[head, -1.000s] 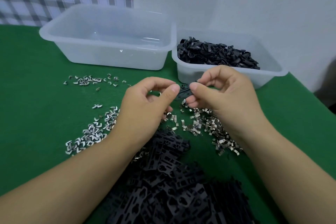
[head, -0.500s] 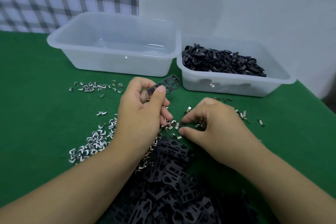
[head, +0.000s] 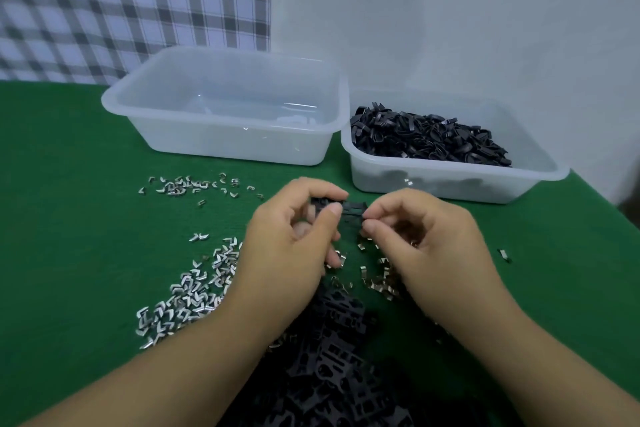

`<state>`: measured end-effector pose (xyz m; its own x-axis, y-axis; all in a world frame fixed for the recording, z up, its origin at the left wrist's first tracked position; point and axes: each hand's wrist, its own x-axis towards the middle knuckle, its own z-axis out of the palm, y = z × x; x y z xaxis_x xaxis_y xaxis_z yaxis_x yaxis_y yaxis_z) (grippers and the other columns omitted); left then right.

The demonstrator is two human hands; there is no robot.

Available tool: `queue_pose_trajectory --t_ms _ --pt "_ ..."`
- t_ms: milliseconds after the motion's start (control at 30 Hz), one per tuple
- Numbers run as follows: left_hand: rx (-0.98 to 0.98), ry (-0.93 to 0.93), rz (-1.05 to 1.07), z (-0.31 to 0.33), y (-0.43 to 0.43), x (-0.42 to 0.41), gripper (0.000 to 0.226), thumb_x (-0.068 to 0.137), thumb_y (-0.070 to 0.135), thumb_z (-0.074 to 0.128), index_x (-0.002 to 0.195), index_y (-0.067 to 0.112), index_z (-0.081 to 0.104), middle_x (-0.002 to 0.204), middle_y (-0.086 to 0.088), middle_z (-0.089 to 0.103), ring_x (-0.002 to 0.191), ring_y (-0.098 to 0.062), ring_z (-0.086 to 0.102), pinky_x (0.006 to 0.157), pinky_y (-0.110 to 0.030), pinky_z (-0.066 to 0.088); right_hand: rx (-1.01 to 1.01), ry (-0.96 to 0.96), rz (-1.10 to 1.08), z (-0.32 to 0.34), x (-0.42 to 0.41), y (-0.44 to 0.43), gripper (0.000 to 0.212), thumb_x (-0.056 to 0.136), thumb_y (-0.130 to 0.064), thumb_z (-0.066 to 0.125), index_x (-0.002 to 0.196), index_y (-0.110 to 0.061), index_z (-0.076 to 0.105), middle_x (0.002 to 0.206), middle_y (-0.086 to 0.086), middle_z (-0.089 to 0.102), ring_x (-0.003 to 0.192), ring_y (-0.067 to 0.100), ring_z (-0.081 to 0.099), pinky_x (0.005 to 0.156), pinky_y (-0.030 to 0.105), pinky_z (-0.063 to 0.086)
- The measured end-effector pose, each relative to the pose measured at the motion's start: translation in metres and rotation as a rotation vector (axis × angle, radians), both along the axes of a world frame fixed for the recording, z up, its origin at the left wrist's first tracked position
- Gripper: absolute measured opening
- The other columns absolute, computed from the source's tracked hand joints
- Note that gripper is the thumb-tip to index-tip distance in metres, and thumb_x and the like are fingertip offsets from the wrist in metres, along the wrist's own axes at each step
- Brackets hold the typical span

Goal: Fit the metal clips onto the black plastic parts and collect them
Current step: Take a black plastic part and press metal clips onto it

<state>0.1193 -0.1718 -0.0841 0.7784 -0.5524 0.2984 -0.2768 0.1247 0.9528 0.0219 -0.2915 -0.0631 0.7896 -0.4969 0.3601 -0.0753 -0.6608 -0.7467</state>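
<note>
Green cloth (head: 69, 218) lies under my work; my left hand (head: 291, 246) and right hand (head: 426, 236) pinch a black plastic part (head: 353, 213) above it, one at each end, its long axis running left to right; metal clips (head: 194, 291) lie scattered below, beside a heap of black parts (head: 339, 357).

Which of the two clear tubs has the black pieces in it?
The smaller tub on the right, heaped with black pieces; the bigger tub on the left has no such heap.

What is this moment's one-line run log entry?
left hand: holds black plastic part | right hand: pinches part's other end, clip not discernible | loose clips: on green mat | right tub: black parts inside
</note>
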Motion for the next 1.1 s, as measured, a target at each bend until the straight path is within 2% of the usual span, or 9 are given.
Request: queue_pose_trajectory --t_ms 133,300,500,600,733,867,933,1000,1100 --pt "0.066 -0.026 -0.027 -0.0009 -0.0005 -0.0012 0.017 0.089 0.015 0.06 0.087 0.031 0.066 0.062 0.001 0.061 0.043 -0.009 0.057 0.042 -0.013 0.04 -0.016 -0.08 -0.036 -0.0001 -0.0009 -0.0011 0.016 0.08 -0.016 0.07 0.076 -0.032 0.068 0.073 -0.018 0.066 0.06 0.004 0.058 0.058 0.013 0.045" --pt "0.134 -0.115 -0.057 0.0004 -0.0005 -0.0037 0.007 0.085 0.026 0.065 0.079 0.029 0.065 0.054 0.009 0.052 0.04 -0.004 0.052 0.045 -0.013 0.039 -0.049 -0.088 0.01 0.0012 -0.0011 -0.0001 0.012 0.081 -0.015 0.068 0.079 -0.027 0.068 0.073 -0.016 0.065 0.063 0.006 0.058 0.058 0.013 0.043" --pt "0.103 -0.132 -0.015 0.0019 -0.0008 -0.004 0.012 0.087 0.019 0.063 0.075 0.021 0.064 0.048 0.007 0.043 0.043 -0.012 0.039 0.042 -0.023 0.032 -0.128 -0.129 0.057 0.0009 -0.0024 0.0024 0.014 0.078 -0.013 0.072 0.083 -0.026 0.071 0.071 -0.018 0.066 0.069 -0.002 0.06 0.064 0.009 0.044" --pt "0.084 -0.101 -0.023 0.0019 -0.0005 -0.0042 0.012 0.087 0.018 0.062 0.075 0.021 0.064 0.046 0.008 0.043 0.042 -0.013 0.038 0.042 -0.024 0.031 -0.257 -0.176 0.034 0.0002 -0.0021 0.0029 0.009 0.075 -0.015 0.07 0.082 -0.02 0.071 0.073 -0.015 0.064 0.069 0.0 0.057 0.066 0.01 0.043" --pt "0.054 -0.027 -0.06 0.0032 0.0003 -0.005 0.014 0.089 0.015 0.061 0.08 0.023 0.069 0.05 0.006 0.054 0.041 -0.005 0.05 0.044 -0.014 0.039 -0.357 -0.238 -0.015 -0.0012 -0.0021 0.0003 0.006 0.077 -0.01 0.072 0.081 -0.014 0.071 0.076 -0.007 0.066 0.075 0.011 0.059 0.07 0.021 0.045" --pt "0.006 0.09 -0.103 0.0023 -0.0005 -0.0048 0.029 0.093 0.001 0.051 0.102 0.025 0.067 0.07 -0.002 0.07 0.058 -0.011 0.067 0.052 -0.018 0.05 -0.294 -0.254 -0.084 -0.0015 -0.0034 -0.0025 0.01 0.076 -0.009 0.074 0.083 -0.016 0.072 0.08 -0.006 0.06 0.08 0.01 0.056 0.073 0.015 0.042" --pt "-0.009 0.116 -0.099 0.0015 -0.0012 -0.0046 0.032 0.092 0.0 0.052 0.107 0.026 0.062 0.075 -0.005 0.072 0.068 -0.014 0.072 0.057 -0.02 0.054 -0.281 -0.241 -0.084 -0.0023 -0.0029 -0.002 0.009 0.076 -0.01 0.074 0.082 -0.016 0.073 0.079 -0.005 0.057 0.08 0.014 0.055 0.072 0.016 0.042" --pt "-0.019 0.144 -0.093 0.0012 -0.002 -0.0045 0.027 0.091 0.001 0.056 0.1 0.026 0.062 0.075 -0.004 0.074 0.072 -0.015 0.073 0.059 -0.02 0.056 -0.301 -0.237 -0.076 -0.0029 -0.0018 -0.0009 0.007 0.076 -0.01 0.074 0.082 -0.014 0.073 0.078 -0.003 0.056 0.08 0.018 0.055 0.072 0.021 0.042" --pt "-0.033 0.18 -0.101 0.0007 -0.0023 -0.0044 0.022 0.088 0.002 0.062 0.084 0.023 0.065 0.074 -0.003 0.075 0.073 -0.015 0.074 0.059 -0.02 0.056 -0.344 -0.254 -0.086 -0.0023 -0.0016 -0.0002 0.007 0.075 -0.008 0.074 0.081 -0.012 0.074 0.077 -0.001 0.057 0.079 0.02 0.055 0.071 0.021 0.042"
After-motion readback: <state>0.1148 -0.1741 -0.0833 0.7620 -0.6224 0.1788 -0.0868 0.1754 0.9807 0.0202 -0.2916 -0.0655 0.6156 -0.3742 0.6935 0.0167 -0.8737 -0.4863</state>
